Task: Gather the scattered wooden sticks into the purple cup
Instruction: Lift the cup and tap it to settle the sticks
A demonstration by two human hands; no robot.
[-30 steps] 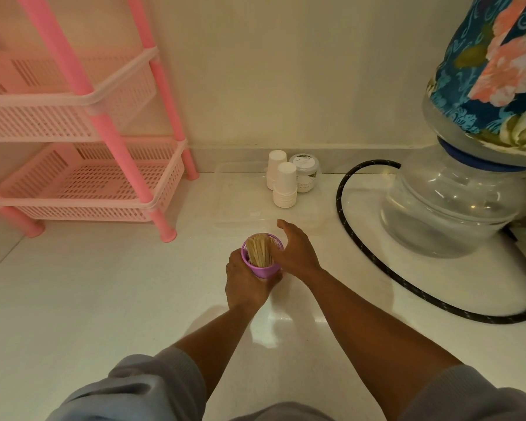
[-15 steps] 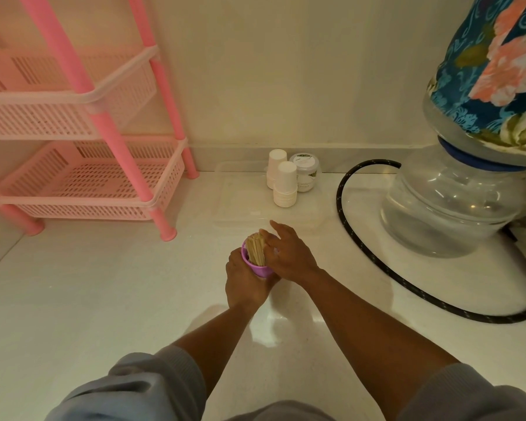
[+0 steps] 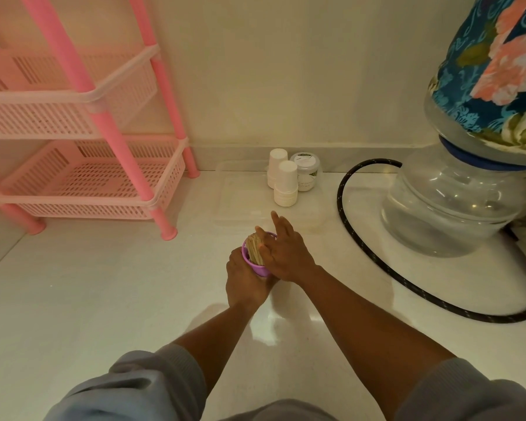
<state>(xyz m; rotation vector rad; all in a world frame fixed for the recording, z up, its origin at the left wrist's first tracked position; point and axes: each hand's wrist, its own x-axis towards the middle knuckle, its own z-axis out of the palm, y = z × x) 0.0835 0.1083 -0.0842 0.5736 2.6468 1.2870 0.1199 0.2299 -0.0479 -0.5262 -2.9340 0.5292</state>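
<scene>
Small purple plastic cup of thin pale wooden sticks gripped by curled left hand; right hand fingers spread, pressing the sticks.

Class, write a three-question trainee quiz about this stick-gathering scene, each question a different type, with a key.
1. True or false: the purple cup is empty.
2. Which hand wraps the cup's side? A) left hand B) right hand
3. Fill in: the wooden sticks stand inside the ____.

Key: 1 false, the sticks fill it. 2 A; the right hand presses against the sticks with fingers spread. 3 cup.
</scene>
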